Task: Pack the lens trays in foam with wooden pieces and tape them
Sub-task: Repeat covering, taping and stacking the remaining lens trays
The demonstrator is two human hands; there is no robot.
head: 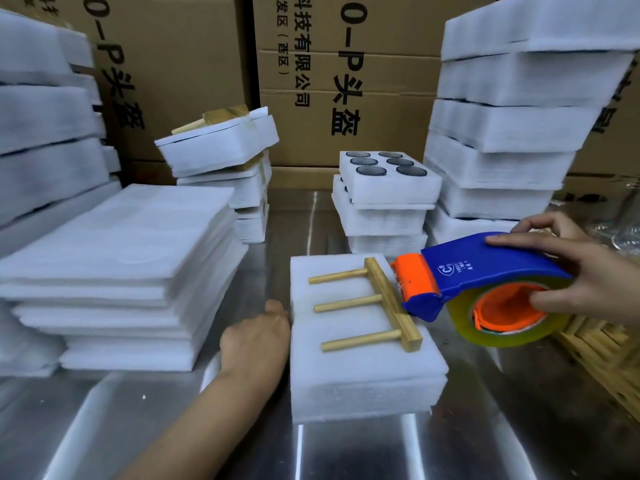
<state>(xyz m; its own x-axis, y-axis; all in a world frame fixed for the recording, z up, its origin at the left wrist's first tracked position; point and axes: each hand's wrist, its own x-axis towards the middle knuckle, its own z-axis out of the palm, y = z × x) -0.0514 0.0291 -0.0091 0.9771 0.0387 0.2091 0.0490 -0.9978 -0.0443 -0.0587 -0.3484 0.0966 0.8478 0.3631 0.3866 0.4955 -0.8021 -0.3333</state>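
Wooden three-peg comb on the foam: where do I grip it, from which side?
Pinch the wooden comb's crossbar near its front end, from above: it stands proud of the white foam block, while the pegs lie flat and the blue-orange tape dispenser crowds its far end.

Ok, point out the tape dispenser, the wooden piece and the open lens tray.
tape dispenser (485,268): head view, blue cover.
wooden piece (389,303): head view, long crossbar.
open lens tray (391,188): head view, front foam wall.

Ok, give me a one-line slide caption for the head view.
Right hand holds tape dispenser beside wooden piece on foam pack; left hand at its edge.
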